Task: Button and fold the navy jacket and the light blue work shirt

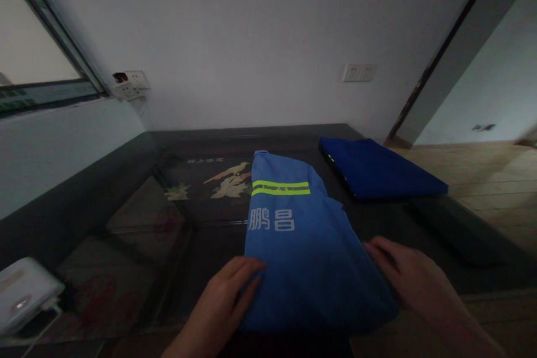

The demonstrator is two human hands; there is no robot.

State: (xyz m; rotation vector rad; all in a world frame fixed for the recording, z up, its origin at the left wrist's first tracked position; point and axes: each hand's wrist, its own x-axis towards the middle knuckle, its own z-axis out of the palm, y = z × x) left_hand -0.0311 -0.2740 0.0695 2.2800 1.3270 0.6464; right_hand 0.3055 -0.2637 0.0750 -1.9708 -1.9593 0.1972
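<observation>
A light blue work jacket (pixel 302 268), folded lengthwise, lies on the dark glossy table. It carries a yellow-green reflective band and white printed characters. My left hand (pixel 230 291) holds its left edge near the front, thumb and fingers closed on the cloth. At the opposite edge, my right hand (pixel 406 268) has its fingers bent round the fabric; the fingertips are partly hidden. The near end of the jacket is in shadow by the table's front edge. Behind and to the right lies a folded dark blue garment (pixel 381 170).
The dark table (pixel 201 257) has a bird-and-flower picture and stands against the wall. A white device (pixel 27 293) with a cable sits at the front left corner. Wall sockets (pixel 359 72) are above the table. Tiled floor (pixel 482 168) shows at the right.
</observation>
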